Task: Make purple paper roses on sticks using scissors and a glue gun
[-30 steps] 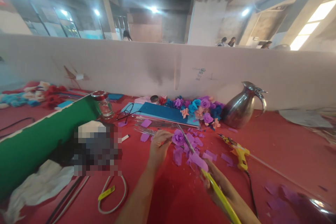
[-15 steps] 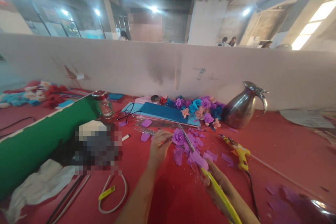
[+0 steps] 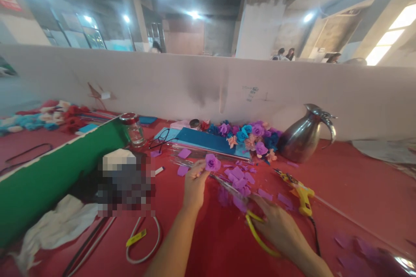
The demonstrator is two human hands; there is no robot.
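Note:
Between the fingertips of my left hand (image 3: 195, 184) is a purple paper flower (image 3: 212, 162), its petals facing up. My right hand (image 3: 276, 220) is on the yellow-handled scissors (image 3: 232, 189), low over the table, with the blades pointing toward the left hand. Purple paper pieces (image 3: 238, 175) lie scattered beside and under the blades. Some fingers of the right hand are hidden behind the handle and the hand itself.
A yellow glue gun (image 3: 303, 197) lies at the right, near a metal jug (image 3: 300, 136). Finished flowers (image 3: 250, 134) are heaped behind, beside blue sheets (image 3: 204, 139). A glass jar (image 3: 134, 132) and green board (image 3: 65, 166) stand left.
The scissors have dropped away from the flower, and their handle has turned within my right hand, which now lies flatter. The flower and my left fingers have shifted slightly left.

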